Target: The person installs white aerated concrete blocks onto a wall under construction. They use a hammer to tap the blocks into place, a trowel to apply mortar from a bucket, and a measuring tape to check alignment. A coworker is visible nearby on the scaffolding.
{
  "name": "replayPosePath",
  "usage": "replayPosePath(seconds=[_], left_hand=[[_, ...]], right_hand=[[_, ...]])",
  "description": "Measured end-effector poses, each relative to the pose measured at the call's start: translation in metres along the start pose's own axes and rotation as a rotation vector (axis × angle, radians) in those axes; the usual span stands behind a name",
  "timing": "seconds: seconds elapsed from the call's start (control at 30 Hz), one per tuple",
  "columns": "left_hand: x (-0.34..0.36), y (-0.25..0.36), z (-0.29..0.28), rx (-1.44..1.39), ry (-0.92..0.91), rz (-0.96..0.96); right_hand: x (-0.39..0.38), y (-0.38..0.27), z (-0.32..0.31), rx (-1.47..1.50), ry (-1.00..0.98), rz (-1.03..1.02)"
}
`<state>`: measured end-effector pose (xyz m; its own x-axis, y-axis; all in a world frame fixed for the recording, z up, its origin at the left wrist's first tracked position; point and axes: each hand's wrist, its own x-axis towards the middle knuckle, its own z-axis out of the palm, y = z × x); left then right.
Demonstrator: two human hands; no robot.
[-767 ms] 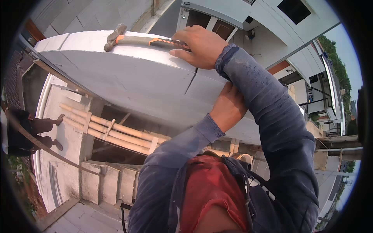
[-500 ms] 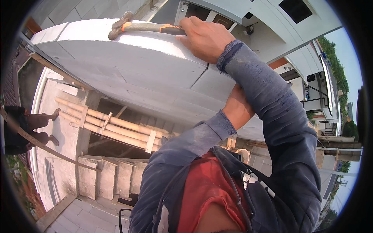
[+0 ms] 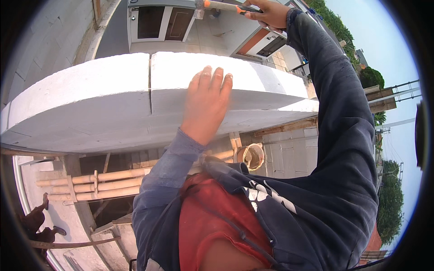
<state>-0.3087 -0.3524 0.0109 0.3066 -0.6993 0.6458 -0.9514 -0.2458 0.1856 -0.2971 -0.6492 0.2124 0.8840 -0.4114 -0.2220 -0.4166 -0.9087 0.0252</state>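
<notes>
A wall of pale lightweight blocks (image 3: pixel 90 83) curves across in front of me, with an upright joint between two blocks of its top course. My left hand (image 3: pixel 205 106) lies on the right-hand block (image 3: pixel 253 77), fingers stretched over its top edge and holding nothing. Beyond the wall, at the upper right, my right hand (image 3: pixel 270 14) is closed round the handle of a hammer (image 3: pixel 221 6) with orange bands. The hammer is raised off the blocks, its head pointing left. Part of its head is cut off by the picture's edge.
Below the wall, bamboo poles (image 3: pixel 108 184) span an opening. A bucket (image 3: pixel 251 156) is on the near side of the wall. At the lower left another person's legs (image 3: pixel 43 226) show. A building with doors (image 3: pixel 151 22) stands beyond the wall.
My right hand has lifted the hammer off the wall top and carried it up and right. My left hand has come out from under the right arm onto the block. The view has shifted right.
</notes>
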Motion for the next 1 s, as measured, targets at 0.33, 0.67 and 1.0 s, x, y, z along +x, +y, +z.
replayPosePath(seconds=[0.33,0.67,1.0], left_hand=[[0.001,0.006,0.000,-0.009,-0.083,-0.070],[0.003,0.007,0.001,0.037,-0.108,-0.083],[0.012,0.016,-0.014,-0.018,-0.149,-0.092]], right_hand=[[0.019,0.048,0.059,0.028,-0.767,0.351],[0.017,0.056,0.062,0.021,-0.674,0.237],[-0.095,0.133,0.051,0.001,0.176,0.080]])
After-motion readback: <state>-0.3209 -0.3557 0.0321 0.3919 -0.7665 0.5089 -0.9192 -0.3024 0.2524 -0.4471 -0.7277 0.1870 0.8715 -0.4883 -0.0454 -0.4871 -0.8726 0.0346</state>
